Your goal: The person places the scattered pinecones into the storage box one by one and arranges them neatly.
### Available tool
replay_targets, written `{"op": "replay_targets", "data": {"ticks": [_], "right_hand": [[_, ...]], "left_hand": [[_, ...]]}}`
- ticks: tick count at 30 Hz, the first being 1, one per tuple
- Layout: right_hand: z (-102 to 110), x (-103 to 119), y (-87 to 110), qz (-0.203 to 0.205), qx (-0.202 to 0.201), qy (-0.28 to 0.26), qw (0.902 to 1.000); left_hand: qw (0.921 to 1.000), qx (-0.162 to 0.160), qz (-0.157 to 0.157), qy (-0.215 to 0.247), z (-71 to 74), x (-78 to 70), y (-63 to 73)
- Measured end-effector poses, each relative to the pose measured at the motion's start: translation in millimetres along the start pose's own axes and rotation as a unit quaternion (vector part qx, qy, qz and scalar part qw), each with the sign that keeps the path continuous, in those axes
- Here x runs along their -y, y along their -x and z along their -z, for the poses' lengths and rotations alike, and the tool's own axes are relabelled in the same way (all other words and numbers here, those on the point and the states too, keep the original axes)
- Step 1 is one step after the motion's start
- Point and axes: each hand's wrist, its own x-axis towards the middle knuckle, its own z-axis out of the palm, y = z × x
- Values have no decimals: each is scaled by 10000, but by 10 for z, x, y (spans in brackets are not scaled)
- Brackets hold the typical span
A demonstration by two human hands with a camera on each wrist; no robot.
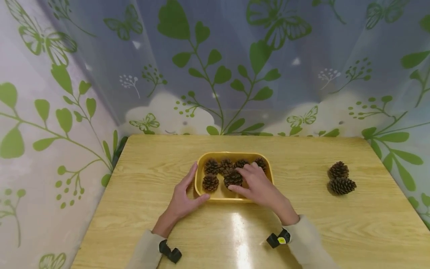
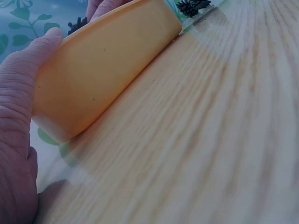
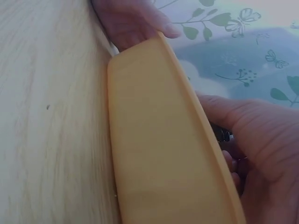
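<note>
A yellow rectangular tray (image 1: 220, 193) stands on the table with several brown pine cones inside. My left hand (image 1: 183, 198) holds its near left corner, fingers along the left side and thumb at the front rim; in the left wrist view the thumb (image 2: 44, 46) lies against the tray wall (image 2: 107, 70). Over the front right of the tray, my right hand (image 1: 258, 186) grips a pine cone (image 1: 233, 179) between thumb and fingers. Beside it in the front row is another pine cone (image 1: 210, 182). In the right wrist view, the tray wall (image 3: 149, 130) hides most of the gripped cone.
Two more pine cones (image 1: 342, 185) lie together on the right part of the wooden table (image 1: 147, 157). Behind the table hangs a blue cloth (image 1: 231, 97) with green leaves and butterflies. A similar pale printed cloth (image 1: 40, 130) borders the left.
</note>
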Motion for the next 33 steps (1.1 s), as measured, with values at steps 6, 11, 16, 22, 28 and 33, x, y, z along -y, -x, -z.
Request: {"op": "replay_targets", "data": {"ticks": [6, 11, 16, 22, 28, 33], "right_hand": [[-55, 33, -33, -162, 117, 67, 9998], [-94, 56, -61, -71, 103, 309, 9994], [-103, 80, -94, -20, 96, 580, 9983], [-128, 88, -133, 116, -5, 894, 9959], [-165, 98, -163, 131, -47, 1118, 9936], [-186, 101, -183, 78, -81, 1144, 9934]], "left_hand": [[10000, 63, 11, -11, 24, -161, -13], [10000, 58, -66, 15, 21, -149, -2], [9999, 48, -109, 63, 20, -126, 3], [9999, 41, -112, 82, 19, -122, -9], [9999, 53, -61, 86, 26, -138, -7], [10000, 60, -30, 60, 38, -147, -5]]}}
